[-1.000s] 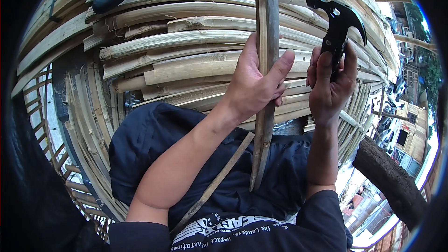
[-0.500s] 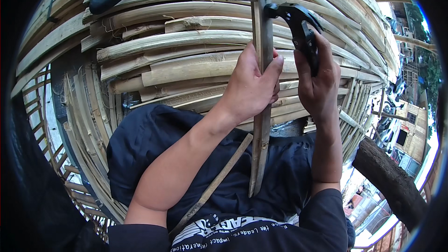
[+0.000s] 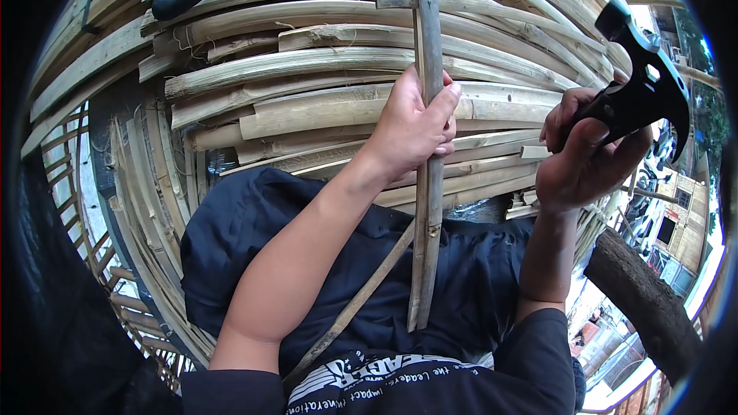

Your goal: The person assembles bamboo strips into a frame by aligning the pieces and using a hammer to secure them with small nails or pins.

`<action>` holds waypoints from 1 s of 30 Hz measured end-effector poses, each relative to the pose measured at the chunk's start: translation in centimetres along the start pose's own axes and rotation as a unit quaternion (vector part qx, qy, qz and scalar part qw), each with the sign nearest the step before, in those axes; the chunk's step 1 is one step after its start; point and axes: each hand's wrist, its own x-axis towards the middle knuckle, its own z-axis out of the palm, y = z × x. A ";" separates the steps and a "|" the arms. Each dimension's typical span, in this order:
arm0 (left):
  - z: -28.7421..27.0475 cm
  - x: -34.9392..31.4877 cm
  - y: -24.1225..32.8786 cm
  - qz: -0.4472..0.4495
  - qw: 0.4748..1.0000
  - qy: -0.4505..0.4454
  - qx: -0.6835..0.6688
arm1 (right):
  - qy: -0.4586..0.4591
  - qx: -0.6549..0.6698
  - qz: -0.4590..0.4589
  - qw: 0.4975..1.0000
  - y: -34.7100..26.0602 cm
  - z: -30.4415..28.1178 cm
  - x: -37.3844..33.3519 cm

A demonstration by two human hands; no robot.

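Bamboo strips (image 3: pixel 307 115) lie behind slats (image 3: pixel 430 204) the left hand (image 3: pixel 411 124) clasps; right of those slats show a building (image 3: pixel 688 215) and the right hand (image 3: pixel 588 157), gripping a hammer (image 3: pixel 644 100).

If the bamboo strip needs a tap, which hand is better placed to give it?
Probably the right hand: it grips the hammer, held clear of the bamboo strip, while the left hand is busy, wrapped around that strip.

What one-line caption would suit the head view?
Left hand gripping bamboo, right hand holding a hammer apart from it, above stacked strips.
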 end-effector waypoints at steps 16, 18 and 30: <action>-1.1 1.0 -0.1 -0.044 0.998 0.006 0.053 | -0.114 -0.186 0.050 0.975 3.7 1.8 -0.9; -1.3 0.9 0.1 -0.047 0.997 0.008 0.053 | -0.195 -0.230 0.096 0.948 3.5 2.2 0.1; -0.6 1.3 0.3 -0.041 0.998 0.013 0.037 | -0.092 -0.176 0.062 0.978 3.2 2.5 -0.1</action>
